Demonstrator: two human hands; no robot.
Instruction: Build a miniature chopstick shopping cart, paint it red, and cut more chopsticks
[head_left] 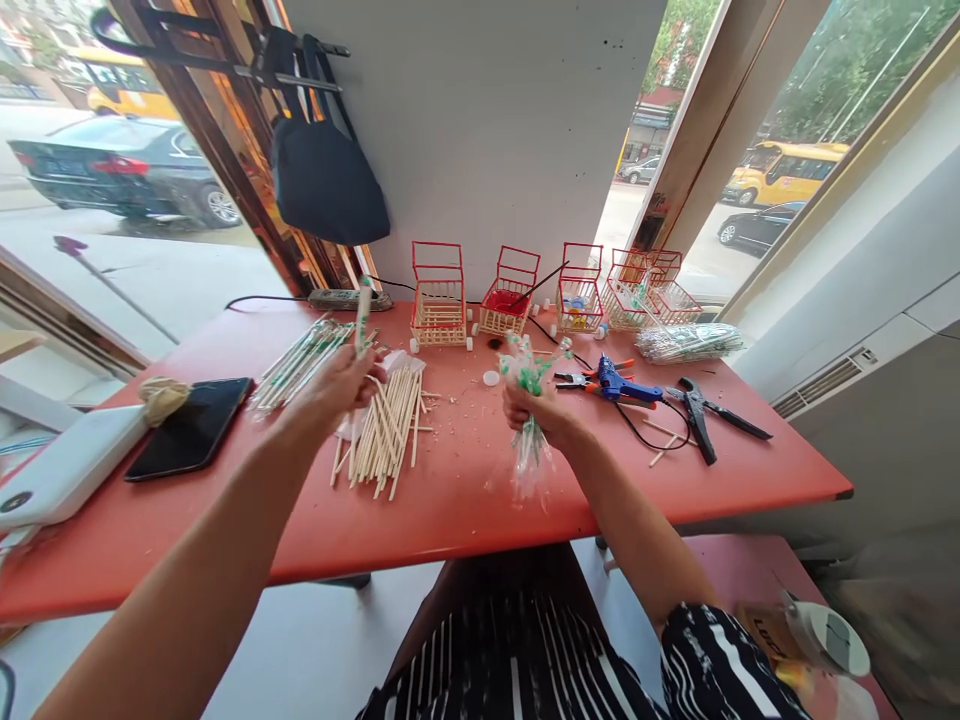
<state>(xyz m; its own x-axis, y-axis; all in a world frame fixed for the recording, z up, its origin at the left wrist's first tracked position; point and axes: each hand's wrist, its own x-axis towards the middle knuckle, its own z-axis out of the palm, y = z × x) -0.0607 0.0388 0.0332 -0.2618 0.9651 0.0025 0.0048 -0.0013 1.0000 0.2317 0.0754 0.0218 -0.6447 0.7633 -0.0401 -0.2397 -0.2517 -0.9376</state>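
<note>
My left hand (346,385) is closed around a thin, pale stick with green marks (364,312), held upright above the table. Just below it lies a pile of bare wooden sticks (388,430). To its left is a bunch of sticks in clear and green wrappers (304,365). In my right hand (531,408), fingers wrapped round, is a crumpled bunch of clear and green plastic wrappers (531,375), whose loose ends hang below the fist.
Small red-and-wood carts (440,325) line the red table's (465,520) back edge. At right are a blue glue gun (619,383), pliers (699,420) and a wrapped bundle (690,342). A black tablet (191,430) and white device (67,465) lie at left.
</note>
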